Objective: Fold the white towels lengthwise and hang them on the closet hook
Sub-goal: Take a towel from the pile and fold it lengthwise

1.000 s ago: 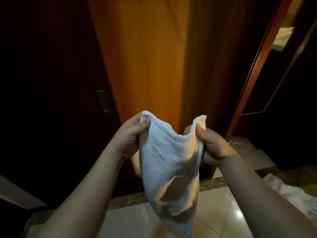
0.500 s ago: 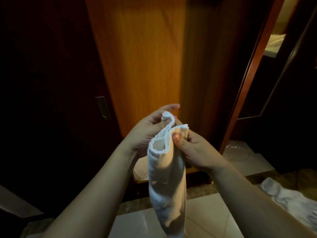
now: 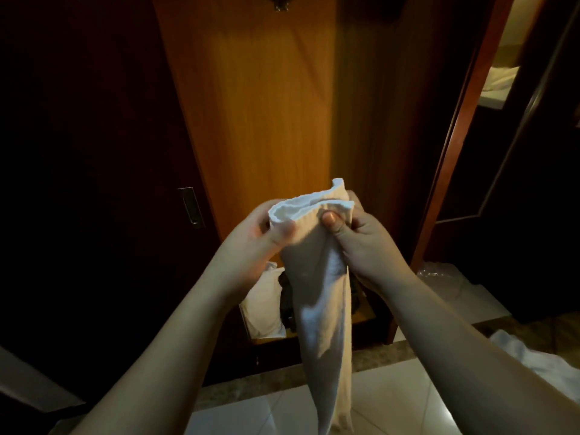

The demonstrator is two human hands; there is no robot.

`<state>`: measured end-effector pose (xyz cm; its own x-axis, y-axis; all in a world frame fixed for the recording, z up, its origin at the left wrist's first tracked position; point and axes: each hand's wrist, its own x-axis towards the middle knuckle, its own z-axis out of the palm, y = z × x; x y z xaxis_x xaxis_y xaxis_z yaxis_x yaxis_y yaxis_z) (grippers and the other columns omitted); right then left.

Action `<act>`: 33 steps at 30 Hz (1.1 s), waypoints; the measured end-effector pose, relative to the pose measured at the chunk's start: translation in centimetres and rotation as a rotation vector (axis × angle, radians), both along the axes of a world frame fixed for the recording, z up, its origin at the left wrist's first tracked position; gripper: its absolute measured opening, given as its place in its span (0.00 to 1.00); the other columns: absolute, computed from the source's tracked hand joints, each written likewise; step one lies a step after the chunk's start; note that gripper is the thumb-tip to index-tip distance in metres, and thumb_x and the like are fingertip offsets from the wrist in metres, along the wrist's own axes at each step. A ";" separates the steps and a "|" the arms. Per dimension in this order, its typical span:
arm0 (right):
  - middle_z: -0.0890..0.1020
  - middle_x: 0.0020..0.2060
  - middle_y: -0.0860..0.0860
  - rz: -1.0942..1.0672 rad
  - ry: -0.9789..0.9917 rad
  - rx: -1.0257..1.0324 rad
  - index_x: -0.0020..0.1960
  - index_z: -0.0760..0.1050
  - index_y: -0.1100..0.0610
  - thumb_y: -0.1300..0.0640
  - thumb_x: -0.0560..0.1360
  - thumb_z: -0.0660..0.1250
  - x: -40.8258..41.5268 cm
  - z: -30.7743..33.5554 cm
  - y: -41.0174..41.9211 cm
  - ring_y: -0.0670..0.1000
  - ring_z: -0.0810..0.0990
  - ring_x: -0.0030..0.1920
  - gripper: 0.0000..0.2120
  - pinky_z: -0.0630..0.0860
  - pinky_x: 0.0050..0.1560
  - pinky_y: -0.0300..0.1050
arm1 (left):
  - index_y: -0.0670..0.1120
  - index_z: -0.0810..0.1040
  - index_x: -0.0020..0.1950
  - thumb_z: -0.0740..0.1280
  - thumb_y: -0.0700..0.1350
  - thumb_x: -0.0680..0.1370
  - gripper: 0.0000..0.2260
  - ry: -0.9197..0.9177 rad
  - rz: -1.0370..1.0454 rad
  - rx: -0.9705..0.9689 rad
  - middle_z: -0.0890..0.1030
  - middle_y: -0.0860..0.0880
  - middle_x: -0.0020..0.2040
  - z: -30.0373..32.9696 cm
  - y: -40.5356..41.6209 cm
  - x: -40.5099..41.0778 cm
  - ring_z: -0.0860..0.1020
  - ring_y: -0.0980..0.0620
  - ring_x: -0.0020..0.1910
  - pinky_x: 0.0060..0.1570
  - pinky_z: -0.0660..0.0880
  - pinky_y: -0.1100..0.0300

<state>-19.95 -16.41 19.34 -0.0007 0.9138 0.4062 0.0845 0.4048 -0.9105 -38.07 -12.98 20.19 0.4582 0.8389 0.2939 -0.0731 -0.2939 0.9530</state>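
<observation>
Head view showed our fingers [image 3: 334, 221] pinching the top edge of a white towel [image 3: 320, 293]. Our right hand [image 3: 365, 243] had its thumb pressed on the near face of the cloth, with the other fingers curled behind it. Our left hand [image 3: 257, 240] gripped the opposite end of that same top edge, thumb in front and fingers wrapped round the far side. Between the two hands the upper hem lay doubled over on itself, so that two layers ran side by side. From there the towel hung straight down in a long narrow strip, past our forearms, and its lower end left the bottom of the picture above the pale floor tiles [image 3: 251, 416].

Behind the towel stood a wooden closet panel [image 3: 251, 120], lit orange. At its very top edge we saw a dark metal hook [image 3: 280, 3], well above the hands. Left of the panel was a dark door with a recessed metal pull [image 3: 190, 207]. Low in the closet, just behind our left wrist, lay a white folded item [image 3: 263, 306] that we could not identify. On the floor at the far right lay more white cloth [image 3: 539, 362] in a loose heap. A reddish door frame [image 3: 464, 127] ran up the right side.
</observation>
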 end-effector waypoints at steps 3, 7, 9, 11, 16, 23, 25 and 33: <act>0.79 0.58 0.48 -0.009 -0.019 0.020 0.49 0.83 0.36 0.38 0.73 0.66 0.4 0.0 0.5 0.44 0.80 0.58 0.09 0.78 0.55 0.36 | 0.59 0.84 0.49 0.73 0.51 0.76 0.03 0.080 0.167 0.099 0.86 0.56 0.47 0.6 0.3 0.0 0.84 0.58 0.48 0.42 0.78 0.67; 0.79 0.53 0.41 -0.038 -0.032 0.053 0.52 0.85 0.43 0.44 0.74 0.71 1.2 0.1 1.1 0.42 0.79 0.58 0.09 0.78 0.57 0.40 | 0.55 0.84 0.43 0.71 0.44 0.78 0.07 0.085 0.244 0.155 0.85 0.54 0.41 1.7 0.6 0.2 0.82 0.60 0.40 0.38 0.77 0.68; 0.80 0.55 0.46 -0.056 -0.012 0.054 0.53 0.85 0.44 0.46 0.74 0.72 1.7 0.4 1.3 0.47 0.80 0.60 0.09 0.79 0.59 0.46 | 0.56 0.84 0.42 0.72 0.44 0.78 0.08 0.081 0.267 0.197 0.85 0.55 0.39 2.1 0.4 0.5 0.81 0.62 0.38 0.36 0.75 0.69; 0.82 0.56 0.47 -0.057 0.018 0.070 0.55 0.85 0.44 0.45 0.74 0.71 2.1 0.8 1.3 0.50 0.81 0.61 0.11 0.79 0.60 0.47 | 0.55 0.84 0.43 0.73 0.45 0.77 0.05 0.054 0.297 0.226 0.85 0.54 0.40 2.2 0.3 0.7 0.81 0.61 0.38 0.35 0.76 0.69; 0.85 0.54 0.48 -0.082 0.057 0.129 0.54 0.84 0.44 0.52 0.77 0.70 2.2 1.4 1.3 0.49 0.83 0.57 0.08 0.79 0.54 0.42 | 0.53 0.83 0.52 0.76 0.49 0.71 0.10 -0.122 0.077 0.005 0.86 0.53 0.48 1.6 0.7 0.9 0.85 0.56 0.47 0.41 0.78 0.66; 0.84 0.56 0.42 -0.145 0.025 0.178 0.61 0.78 0.34 0.48 0.78 0.69 1.9 2.1 1.8 0.44 0.83 0.56 0.14 0.79 0.51 0.35 | 0.50 0.88 0.48 0.74 0.51 0.71 0.09 -0.065 -0.052 -0.270 0.87 0.46 0.51 0.9 1.5 1.1 0.86 0.49 0.49 0.42 0.80 0.62; 0.84 0.56 0.44 -0.098 0.182 0.094 0.65 0.73 0.33 0.39 0.74 0.70 2.3 1.9 2.6 0.46 0.83 0.57 0.20 0.80 0.51 0.39 | 0.46 0.87 0.47 0.75 0.48 0.71 0.09 -0.098 -0.044 -0.306 0.87 0.44 0.50 1.2 1.9 1.1 0.86 0.47 0.48 0.41 0.81 0.60; 0.81 0.64 0.54 0.236 0.319 -0.534 0.68 0.77 0.47 0.25 0.73 0.52 3.1 -6.4 6.4 0.55 0.78 0.67 0.36 0.70 0.70 0.61 | 0.42 0.81 0.57 0.73 0.44 0.73 0.15 -0.211 0.033 -0.487 0.87 0.44 0.49 3.2 3.7 1.8 0.86 0.46 0.47 0.36 0.82 0.55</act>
